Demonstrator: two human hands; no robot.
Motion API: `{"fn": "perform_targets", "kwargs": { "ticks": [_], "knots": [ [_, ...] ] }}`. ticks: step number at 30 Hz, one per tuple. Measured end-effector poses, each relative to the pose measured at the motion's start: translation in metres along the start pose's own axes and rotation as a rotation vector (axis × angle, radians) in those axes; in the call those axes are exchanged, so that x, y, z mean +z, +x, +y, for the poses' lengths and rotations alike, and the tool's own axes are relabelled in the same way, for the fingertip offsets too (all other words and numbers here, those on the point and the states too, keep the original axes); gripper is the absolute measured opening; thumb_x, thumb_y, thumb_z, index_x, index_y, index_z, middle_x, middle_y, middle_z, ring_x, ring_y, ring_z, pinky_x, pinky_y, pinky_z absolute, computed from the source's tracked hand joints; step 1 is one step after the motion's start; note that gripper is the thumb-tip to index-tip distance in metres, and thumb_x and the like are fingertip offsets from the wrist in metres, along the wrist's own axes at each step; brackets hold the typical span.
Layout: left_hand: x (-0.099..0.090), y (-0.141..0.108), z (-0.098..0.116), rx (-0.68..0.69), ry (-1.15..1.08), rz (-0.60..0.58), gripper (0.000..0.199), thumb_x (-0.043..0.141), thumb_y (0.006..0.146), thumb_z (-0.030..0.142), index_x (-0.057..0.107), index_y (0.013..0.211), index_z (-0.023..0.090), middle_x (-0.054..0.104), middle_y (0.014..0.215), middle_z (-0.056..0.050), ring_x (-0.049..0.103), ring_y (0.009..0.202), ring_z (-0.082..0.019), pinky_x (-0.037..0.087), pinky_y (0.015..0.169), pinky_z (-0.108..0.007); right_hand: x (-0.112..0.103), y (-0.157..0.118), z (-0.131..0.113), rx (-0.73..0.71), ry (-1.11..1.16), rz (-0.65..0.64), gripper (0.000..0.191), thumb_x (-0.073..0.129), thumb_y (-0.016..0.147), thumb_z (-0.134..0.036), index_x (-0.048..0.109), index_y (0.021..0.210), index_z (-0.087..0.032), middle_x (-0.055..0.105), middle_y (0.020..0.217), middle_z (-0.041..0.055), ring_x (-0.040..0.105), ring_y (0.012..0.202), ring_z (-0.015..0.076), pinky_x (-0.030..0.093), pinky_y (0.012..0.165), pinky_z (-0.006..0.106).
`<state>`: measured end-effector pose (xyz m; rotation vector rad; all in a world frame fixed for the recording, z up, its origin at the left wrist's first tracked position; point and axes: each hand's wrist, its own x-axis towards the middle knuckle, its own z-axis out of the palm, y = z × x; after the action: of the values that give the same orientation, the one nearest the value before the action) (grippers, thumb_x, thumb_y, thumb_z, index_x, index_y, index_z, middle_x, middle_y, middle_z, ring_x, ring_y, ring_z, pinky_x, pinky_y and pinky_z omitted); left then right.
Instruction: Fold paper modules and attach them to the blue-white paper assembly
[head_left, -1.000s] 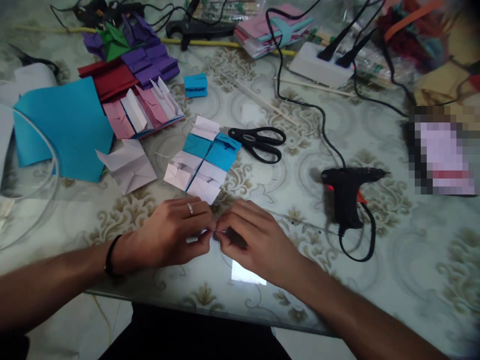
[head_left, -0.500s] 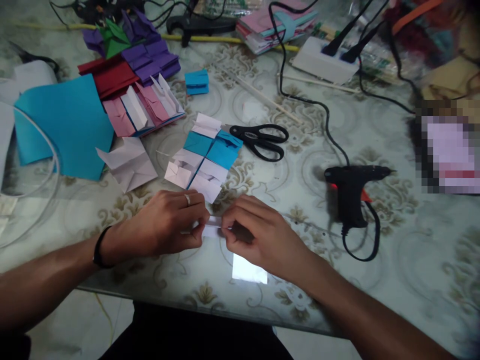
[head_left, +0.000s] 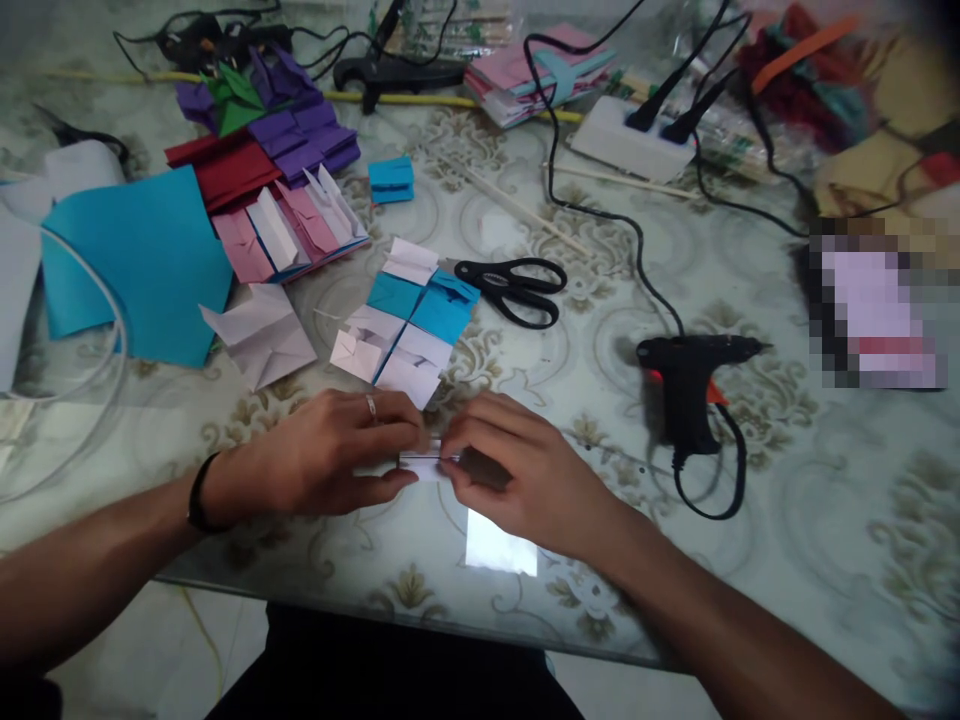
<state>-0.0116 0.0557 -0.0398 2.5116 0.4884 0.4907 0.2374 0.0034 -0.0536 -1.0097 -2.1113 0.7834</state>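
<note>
A small folded piece of white paper (head_left: 428, 468) lies low over the table between my two hands. My right hand (head_left: 517, 465) pinches its right end between thumb and fingertips. On the left end, my left hand (head_left: 341, 450) grips it with the index finger at the far edge and the thumb at the near edge; those fingertips are slightly blurred. Just beyond my hands lies a blue and white panel of folded paper squares (head_left: 409, 320). Black-handled scissors (head_left: 517, 285) rest against its far right side, with their blades partly hidden.
A black glue gun (head_left: 686, 385) lies at the right on its cord. Left are a blue sheet (head_left: 135, 270), a folded white sheet (head_left: 259, 335) and pink-white folded papers (head_left: 289, 225). A small blue piece (head_left: 391, 180), sticks and a power strip (head_left: 630, 140) lie farther back.
My left thumb and index finger have spread farther apart on the white paper, showing more of it. My right hand keeps its pinch. The whole view has shifted slightly.
</note>
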Motion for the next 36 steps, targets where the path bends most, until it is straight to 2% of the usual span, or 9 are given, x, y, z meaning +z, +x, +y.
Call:
{"fn": "perform_targets", "kwargs": {
  "ticks": [6,13,16,22,28,32,36],
  "knots": [
    [0.0041,0.0035,0.0031,-0.003,0.013,-0.087,0.01,0.057,0.101,0.012,0.065,0.104,0.018,0.073,0.098,-0.005,0.068,0.088,-0.02,0.056,0.076,-0.032,-0.0027,0.0003,0.0008,-0.058,-0.018,-0.039,0.015,0.059,0.096,-0.007,0.066,0.092,-0.02,0.066,0.094,0.0059,0.06,0.088,0.0207,0.052,0.078,0.036],
    [0.0034,0.0037,0.0069,-0.07,-0.04,-0.064,0.008,0.058,0.104,0.02,0.063,0.11,0.019,0.071,0.094,-0.005,0.067,0.082,-0.021,0.053,0.072,-0.033,-0.0026,0.0005,-0.0012,-0.06,-0.048,-0.05,0.017,0.058,0.102,-0.011,0.069,0.092,-0.019,0.064,0.094,0.0064,0.059,0.087,0.0195,0.051,0.077,0.034],
    [0.0039,0.004,0.0073,-0.088,-0.065,-0.064,0.007,0.056,0.104,0.018,0.062,0.108,0.02,0.071,0.093,-0.005,0.068,0.081,-0.02,0.053,0.072,-0.033,-0.0024,0.0008,-0.0022,-0.063,-0.058,-0.054,0.021,0.056,0.104,-0.013,0.067,0.088,-0.019,0.063,0.092,0.0057,0.059,0.085,0.0188,0.051,0.075,0.034],
    [0.0033,0.0056,0.0066,-0.095,-0.118,-0.045,0.006,0.061,0.102,0.02,0.062,0.106,0.024,0.072,0.091,-0.004,0.068,0.08,-0.021,0.053,0.069,-0.032,-0.0017,-0.0001,-0.0015,-0.063,-0.09,-0.077,0.016,0.059,0.101,-0.011,0.067,0.091,-0.02,0.064,0.092,0.0053,0.06,0.086,0.0196,0.051,0.075,0.034],
    [0.0008,0.0065,0.008,-0.129,-0.13,-0.075,0.01,0.058,0.104,0.016,0.065,0.106,0.021,0.073,0.094,-0.005,0.069,0.084,-0.02,0.053,0.074,-0.032,-0.0028,0.0001,-0.0031,-0.062,-0.108,-0.076,0.012,0.061,0.099,-0.008,0.068,0.096,-0.017,0.065,0.095,0.0072,0.059,0.088,0.021,0.052,0.077,0.035],
    [0.0018,0.0074,0.0084,-0.119,-0.138,-0.038,0.008,0.062,0.101,0.017,0.067,0.102,0.023,0.074,0.09,-0.003,0.069,0.079,-0.019,0.053,0.07,-0.03,-0.0032,-0.0005,-0.0033,-0.053,-0.098,-0.087,0.016,0.059,0.102,-0.008,0.069,0.093,-0.018,0.064,0.095,0.0069,0.059,0.087,0.0196,0.051,0.077,0.034],
    [0.0014,0.0079,0.009,-0.133,-0.138,-0.06,0.01,0.059,0.103,0.017,0.068,0.1,0.021,0.073,0.091,-0.003,0.069,0.082,-0.018,0.053,0.074,-0.03,-0.0027,-0.0021,-0.0024,-0.054,-0.102,-0.087,0.019,0.058,0.102,-0.008,0.07,0.092,-0.019,0.063,0.095,0.0066,0.058,0.086,0.0191,0.05,0.076,0.034]
  ]
}}
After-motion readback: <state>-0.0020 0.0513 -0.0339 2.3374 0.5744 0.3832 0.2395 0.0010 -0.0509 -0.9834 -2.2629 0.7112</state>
